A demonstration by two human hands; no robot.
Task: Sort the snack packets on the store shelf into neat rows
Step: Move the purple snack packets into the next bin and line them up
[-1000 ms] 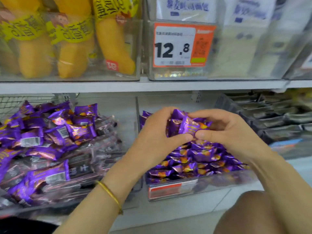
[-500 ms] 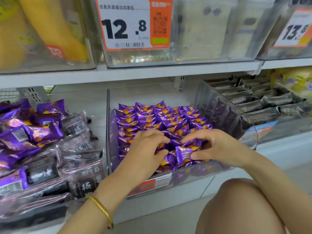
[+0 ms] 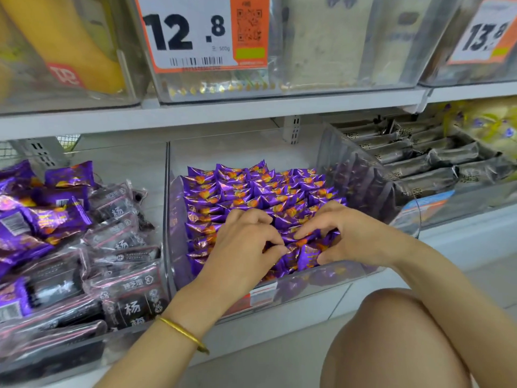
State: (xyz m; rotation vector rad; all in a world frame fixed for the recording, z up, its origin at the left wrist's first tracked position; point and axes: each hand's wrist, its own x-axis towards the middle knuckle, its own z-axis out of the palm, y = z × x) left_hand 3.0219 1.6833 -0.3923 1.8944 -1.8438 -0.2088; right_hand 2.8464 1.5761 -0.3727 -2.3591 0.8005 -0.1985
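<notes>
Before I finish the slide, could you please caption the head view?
Left hand and right hand pinch purple packets, settling them into rows inside a clear shelf bin.

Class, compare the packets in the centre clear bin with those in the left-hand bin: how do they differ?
The centre-bin packets are all purple; the left-bin packets mix purple with dark ones. The centre-bin packets stand in neat rows; the left-bin packets lie heaped. Both wear shiny wrappers.

Shiny purple packets flecked with orange across the middle of the white shelf. Toward its left edge, black packets, white characters, pink trim. At the right edge, dull grey packets. Up top, a white price tag, black digits, orange border. Gold bangle.
</notes>
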